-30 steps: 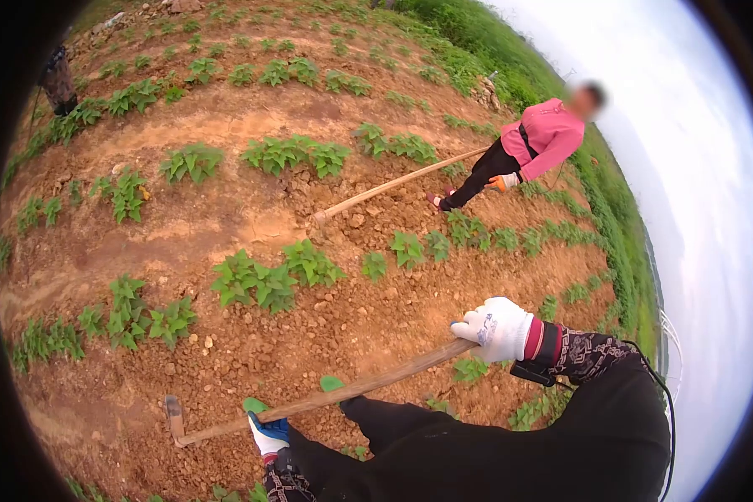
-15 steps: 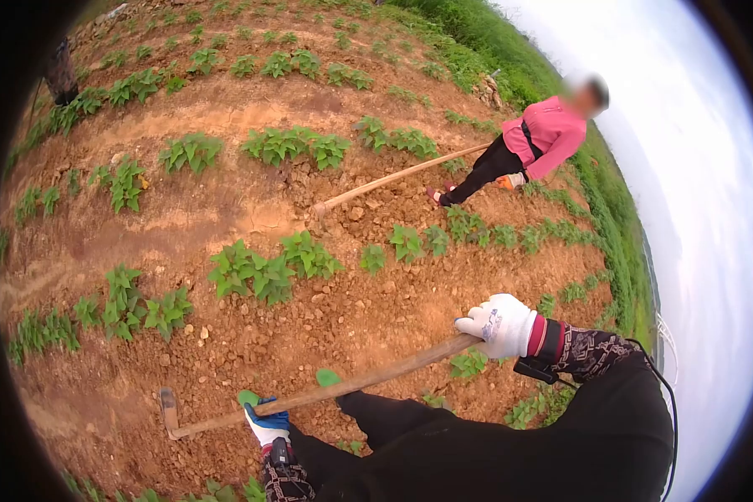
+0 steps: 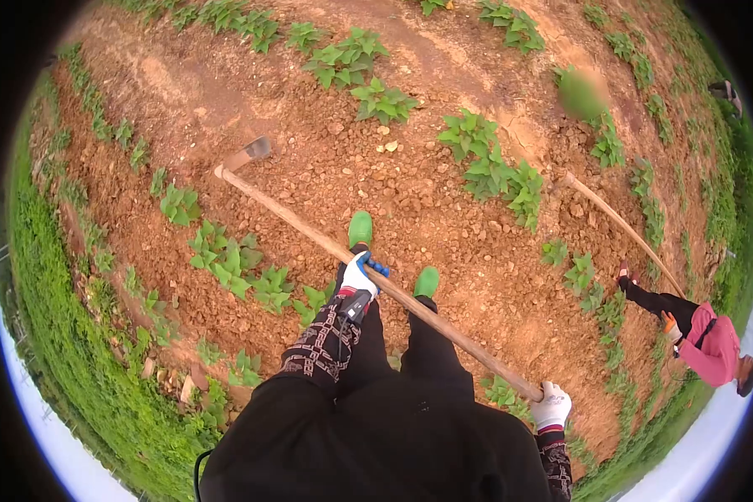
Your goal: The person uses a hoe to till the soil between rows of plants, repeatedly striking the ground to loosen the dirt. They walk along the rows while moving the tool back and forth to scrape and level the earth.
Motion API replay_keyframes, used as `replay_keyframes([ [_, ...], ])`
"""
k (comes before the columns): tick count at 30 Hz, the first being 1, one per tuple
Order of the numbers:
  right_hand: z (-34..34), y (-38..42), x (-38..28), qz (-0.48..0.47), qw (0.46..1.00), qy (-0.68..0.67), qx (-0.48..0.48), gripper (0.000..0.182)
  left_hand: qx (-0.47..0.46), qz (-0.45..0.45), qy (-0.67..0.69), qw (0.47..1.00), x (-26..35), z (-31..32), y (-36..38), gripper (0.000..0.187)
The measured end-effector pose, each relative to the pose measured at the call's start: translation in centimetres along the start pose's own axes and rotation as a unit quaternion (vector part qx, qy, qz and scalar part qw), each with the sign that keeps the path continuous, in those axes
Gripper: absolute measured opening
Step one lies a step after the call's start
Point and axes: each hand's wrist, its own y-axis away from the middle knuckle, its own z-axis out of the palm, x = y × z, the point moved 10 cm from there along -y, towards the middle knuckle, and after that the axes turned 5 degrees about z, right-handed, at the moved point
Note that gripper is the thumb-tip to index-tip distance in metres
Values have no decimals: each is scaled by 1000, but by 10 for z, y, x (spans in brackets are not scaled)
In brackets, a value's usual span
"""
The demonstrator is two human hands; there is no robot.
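Observation:
A long wooden-handled hoe [image 3: 456,335] slants across in front of me, from upper left to lower right. Its metal blade [image 3: 258,149] shows at the far left end, over the loose reddish soil. My left hand [image 3: 358,274], in a white glove with blue on the fingers, is wrapped round the middle of the handle. At the handle's near end, my right hand [image 3: 552,406] is closed on the wood, also in a white glove. Both of my green shoes [image 3: 361,228] are on the soil just beyond the handle.
Leafy green plants [image 3: 487,171] grow in rows on either side of my feet. On the right, a person in a pink top [image 3: 713,347] stands with another long wooden handle [image 3: 623,222] close by. Thick grass [image 3: 67,335] borders the field at the left.
My view has swung down and round, bringing my feet to the middle and the person in pink to the lower right. Both hands keep hold of the hoe, whose blade now points up-left.

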Motion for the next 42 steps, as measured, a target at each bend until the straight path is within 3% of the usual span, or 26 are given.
replay_keyframes([
  [2, 19, -26, -29, -22, 1000, 8, 8, 22, -67, 53, 0, 996, 52, 18, 2, 30],
  [4, 36, -54, -66, -23, 997, -40, -54, 22, -4, 84, 16, 996, 110, 16, 10, 30],
  [8, 33, -86, -170, -99, 980, -86, -152, 19, 3, 236, -10, 972, 240, 22, 37, 29],
  [13, -10, -91, -267, -206, 944, -197, -164, 31, -89, 278, 45, 955, 314, 40, 54, 30],
  [17, -16, -83, -266, -199, 940, -136, -241, 32, -63, 237, 40, 969, 288, 19, 4, 32],
  [20, -25, -50, -201, -143, 917, -182, -326, 35, 3, 171, -19, 985, 188, -18, -19, 32],
  [21, -31, -34, -174, -149, 922, -122, -336, 34, -4, 167, -46, 985, 153, -17, -11, 32],
  [24, -65, -16, -138, -108, 938, -15, -328, 26, -33, 68, 59, 995, 93, -28, 9, 32],
  [28, -74, -20, -132, -133, 953, -34, -269, 26, -11, 49, 59, 997, 81, -31, 23, 34],
  [30, -70, -28, -127, -156, 956, -108, -222, 25, 5, 45, 67, 997, 79, -32, 21, 35],
  [32, -58, -35, -118, -158, 967, -110, -166, 26, 39, -10, 49, 998, 71, -36, 24, 34],
  [34, -40, -50, -117, -158, 975, -114, -107, 26, 41, -8, 52, 998, 82, -29, 32, 34],
  [36, -6, -63, -121, -154, 984, 17, -88, 28, 45, -6, 54, 997, 99, -27, 37, 35],
  [39, 24, -86, -168, -136, 983, -15, -120, 26, 35, 97, 47, 994, 171, -24, 36, 35],
  [42, 17, -101, -248, -181, 966, -76, -167, 21, 8, 227, 9, 974, 268, -8, 53, 36],
])
